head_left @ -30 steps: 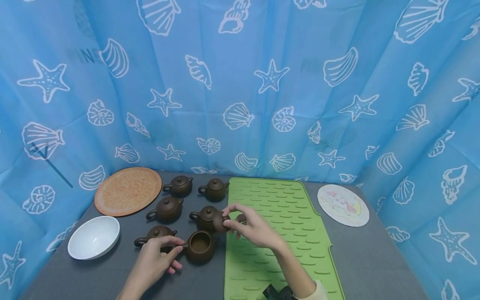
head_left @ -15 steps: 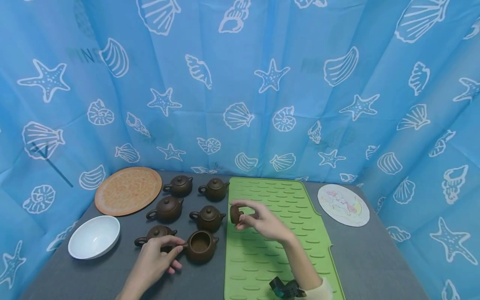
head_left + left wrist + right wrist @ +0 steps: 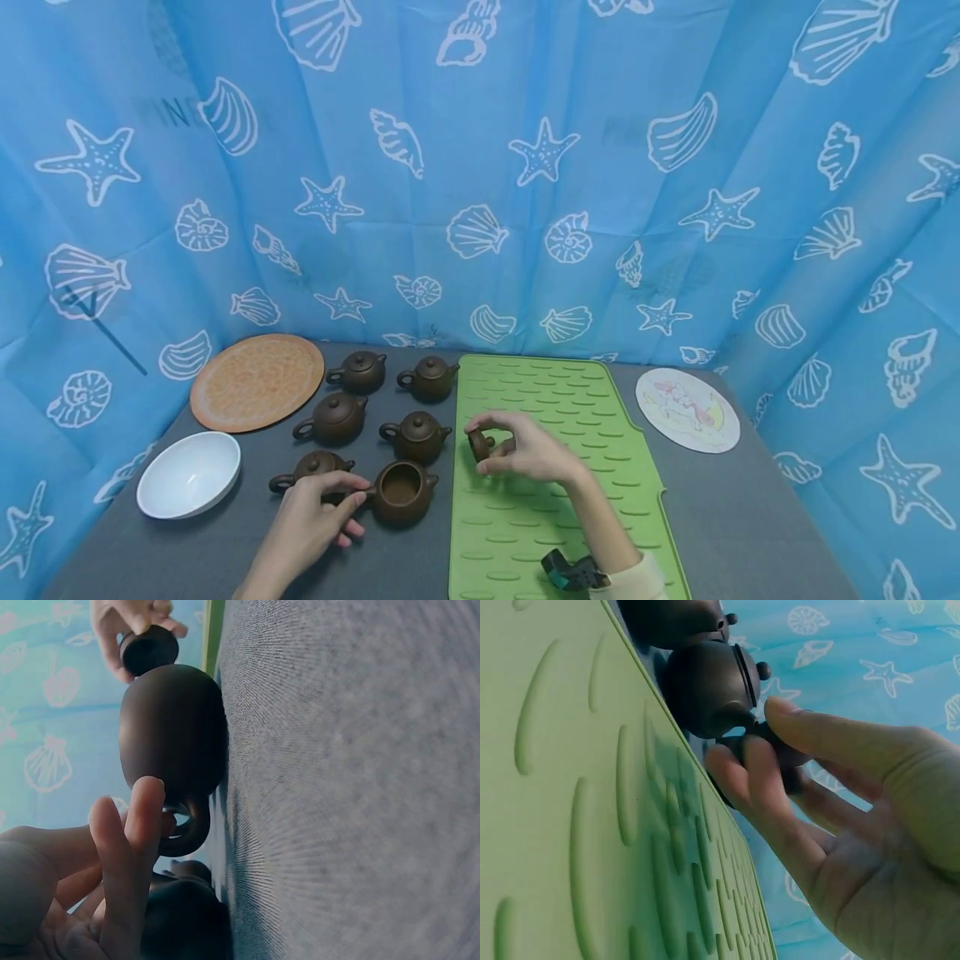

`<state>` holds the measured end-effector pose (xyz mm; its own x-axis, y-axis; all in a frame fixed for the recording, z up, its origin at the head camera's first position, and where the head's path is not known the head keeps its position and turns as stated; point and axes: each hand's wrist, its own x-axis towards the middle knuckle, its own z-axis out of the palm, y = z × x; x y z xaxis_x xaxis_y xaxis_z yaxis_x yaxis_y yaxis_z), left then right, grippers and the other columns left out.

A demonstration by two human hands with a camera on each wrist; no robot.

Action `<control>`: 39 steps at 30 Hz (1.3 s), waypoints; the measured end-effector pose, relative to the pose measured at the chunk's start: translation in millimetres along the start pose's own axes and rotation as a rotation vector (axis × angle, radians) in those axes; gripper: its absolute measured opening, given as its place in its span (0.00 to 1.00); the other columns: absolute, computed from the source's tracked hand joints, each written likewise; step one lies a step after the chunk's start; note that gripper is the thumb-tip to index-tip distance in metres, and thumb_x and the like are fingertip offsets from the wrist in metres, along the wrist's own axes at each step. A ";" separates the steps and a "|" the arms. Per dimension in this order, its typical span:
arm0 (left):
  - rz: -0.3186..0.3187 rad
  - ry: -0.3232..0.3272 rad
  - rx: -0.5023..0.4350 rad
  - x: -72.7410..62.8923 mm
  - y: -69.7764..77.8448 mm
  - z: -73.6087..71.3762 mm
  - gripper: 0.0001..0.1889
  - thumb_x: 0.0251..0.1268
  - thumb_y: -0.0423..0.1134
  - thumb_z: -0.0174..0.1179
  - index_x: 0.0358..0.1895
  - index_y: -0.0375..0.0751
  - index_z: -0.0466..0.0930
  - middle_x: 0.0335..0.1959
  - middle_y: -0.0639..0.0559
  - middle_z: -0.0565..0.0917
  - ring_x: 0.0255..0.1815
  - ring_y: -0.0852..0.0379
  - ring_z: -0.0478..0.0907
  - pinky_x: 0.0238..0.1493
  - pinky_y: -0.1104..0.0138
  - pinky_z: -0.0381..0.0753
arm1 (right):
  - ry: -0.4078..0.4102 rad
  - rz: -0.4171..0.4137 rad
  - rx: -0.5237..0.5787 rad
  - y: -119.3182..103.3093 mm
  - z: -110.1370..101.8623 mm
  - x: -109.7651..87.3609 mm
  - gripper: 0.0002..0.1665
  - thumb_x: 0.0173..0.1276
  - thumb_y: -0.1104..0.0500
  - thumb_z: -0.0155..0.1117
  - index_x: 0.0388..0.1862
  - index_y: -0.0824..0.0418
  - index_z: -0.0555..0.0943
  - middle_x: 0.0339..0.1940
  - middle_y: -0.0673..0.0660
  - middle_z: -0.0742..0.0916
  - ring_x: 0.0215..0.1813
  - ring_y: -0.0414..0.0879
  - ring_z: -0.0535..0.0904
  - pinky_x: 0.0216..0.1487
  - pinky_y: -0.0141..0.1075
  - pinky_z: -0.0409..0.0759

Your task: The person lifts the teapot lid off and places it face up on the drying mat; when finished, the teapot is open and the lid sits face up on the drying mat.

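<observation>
A brown teapot [image 3: 401, 493] without its lid stands on the grey table, its dark inside showing. My left hand [image 3: 313, 512] pinches its handle [image 3: 189, 829] between thumb and fingers. Above the green mat, my right hand [image 3: 528, 450] holds the small round teapot lid [image 3: 480, 445] by its edge, tilted on its side with the hollow underside facing left. In the left wrist view the lid [image 3: 148, 651] appears beyond the teapot's body. Fingers partly hide the lid in the right wrist view. A lidded teapot [image 3: 318, 468] sits just behind my left hand.
More lidded brown teapots [image 3: 416, 437] stand in two columns behind. A white bowl [image 3: 189, 475] and an orange round board [image 3: 257, 383] lie at the left. The green ridged mat [image 3: 570, 517] lies at the right, with a white picture disc [image 3: 686, 410] beyond it.
My right hand has moved right with the lid, from over the teapots to over the green mat, and turned the lid onto its side. My left hand stays on the handle.
</observation>
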<state>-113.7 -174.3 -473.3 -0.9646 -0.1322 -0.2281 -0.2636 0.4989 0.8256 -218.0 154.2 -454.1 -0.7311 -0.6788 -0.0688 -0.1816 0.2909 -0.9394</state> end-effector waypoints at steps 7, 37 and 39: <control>0.004 0.001 -0.011 -0.1 -0.9 0.6 0.10 0.73 0.27 0.68 0.52 0.41 0.90 0.46 0.47 0.93 0.25 0.55 0.90 0.24 0.65 0.87 | -0.048 0.040 -0.107 -1.4 -0.2 -3.9 0.32 0.73 0.68 0.71 0.73 0.73 0.74 0.73 0.74 0.80 0.59 0.62 0.90 0.54 0.33 0.90; -0.009 -0.036 -0.036 3.7 6.9 -4.8 0.09 0.72 0.29 0.69 0.51 0.41 0.90 0.41 0.50 0.92 0.25 0.54 0.90 0.25 0.64 0.89 | -0.111 0.015 -0.334 6.3 2.1 0.6 0.33 0.67 0.65 0.78 0.71 0.65 0.79 0.68 0.65 0.85 0.51 0.45 0.84 0.45 0.31 0.82; -0.001 -0.049 -0.034 5.5 10.7 -7.0 0.10 0.73 0.30 0.69 0.53 0.41 0.90 0.42 0.50 0.92 0.26 0.54 0.90 0.26 0.64 0.89 | -0.108 0.012 -0.334 6.3 1.6 -0.1 0.34 0.67 0.64 0.78 0.71 0.65 0.79 0.68 0.64 0.85 0.60 0.48 0.83 0.48 0.31 0.82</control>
<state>-121.8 -175.7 -462.1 -0.9632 -0.0906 -0.2531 -0.2655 0.4691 0.8423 -218.0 155.0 -460.6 -0.6643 -0.7358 -0.1313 -0.3914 0.4921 -0.7776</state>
